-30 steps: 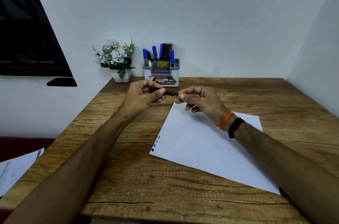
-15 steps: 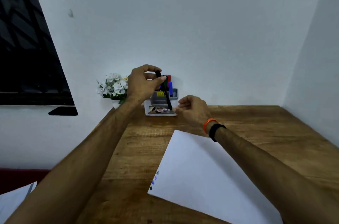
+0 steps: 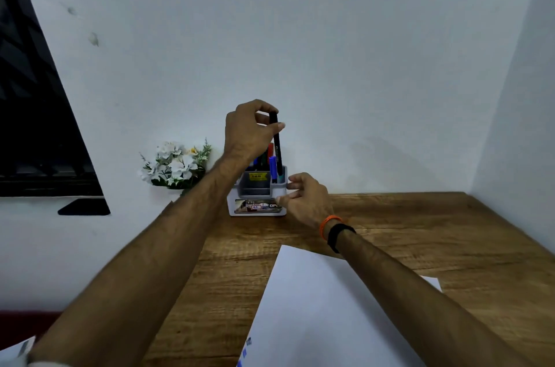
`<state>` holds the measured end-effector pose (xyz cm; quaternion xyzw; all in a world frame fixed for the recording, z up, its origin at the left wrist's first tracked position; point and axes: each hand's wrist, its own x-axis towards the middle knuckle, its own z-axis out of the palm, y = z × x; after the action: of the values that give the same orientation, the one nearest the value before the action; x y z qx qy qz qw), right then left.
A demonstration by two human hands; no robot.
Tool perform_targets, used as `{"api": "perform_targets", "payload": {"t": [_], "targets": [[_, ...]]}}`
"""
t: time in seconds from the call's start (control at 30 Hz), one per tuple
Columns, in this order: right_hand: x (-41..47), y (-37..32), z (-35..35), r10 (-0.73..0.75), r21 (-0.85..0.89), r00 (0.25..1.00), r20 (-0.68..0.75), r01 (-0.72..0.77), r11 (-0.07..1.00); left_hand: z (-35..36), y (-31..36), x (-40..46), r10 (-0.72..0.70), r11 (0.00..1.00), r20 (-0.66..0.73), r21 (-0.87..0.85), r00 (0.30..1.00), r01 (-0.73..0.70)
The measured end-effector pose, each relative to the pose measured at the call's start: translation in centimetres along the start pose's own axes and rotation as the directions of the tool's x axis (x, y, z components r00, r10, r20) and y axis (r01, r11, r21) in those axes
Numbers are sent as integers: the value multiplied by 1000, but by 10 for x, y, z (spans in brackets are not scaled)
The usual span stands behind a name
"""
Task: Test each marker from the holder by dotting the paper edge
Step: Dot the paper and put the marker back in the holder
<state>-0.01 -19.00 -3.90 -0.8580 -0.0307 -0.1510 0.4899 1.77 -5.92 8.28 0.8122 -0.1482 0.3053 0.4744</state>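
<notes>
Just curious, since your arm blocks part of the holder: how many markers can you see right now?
4, possibly more hidden. A black marker in the left hand, lowered into the holder; a blue marker beside it; a red marker and a green marker behind.

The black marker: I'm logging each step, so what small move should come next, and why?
Probably lower it a little further and let go. The left hand pinches the black marker near its top, upright, its lower end already inside the right rear slot of the holder beside a blue marker. The right hand touches the holder's side, seemingly steadying it.
</notes>
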Motion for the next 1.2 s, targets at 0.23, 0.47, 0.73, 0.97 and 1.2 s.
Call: {"api": "perform_targets", "payload": {"t": [0.23,0.47,0.73,0.97,1.2], "targets": [[0,6,2,18,40,999,-35,-17,999,24,-35,-21,16,960,142,273,990,-54],[-2,-1,0,17,8,1000,-18,-17,1000,21,-47,-29,-20,915,197,399,980,-62],[3,-9,2,-43,-114,999,19,45,992,-6,-40,-14,-158,958,352,279,923,57],[11,-11,-2,-57,-167,998,15,59,984,-22,-56,9,-157,927,150,363,976,93],[17,-4,7,-53,-160,998,-34,47,986,4,-59,22,-114,905,154,424,982,38]]}}
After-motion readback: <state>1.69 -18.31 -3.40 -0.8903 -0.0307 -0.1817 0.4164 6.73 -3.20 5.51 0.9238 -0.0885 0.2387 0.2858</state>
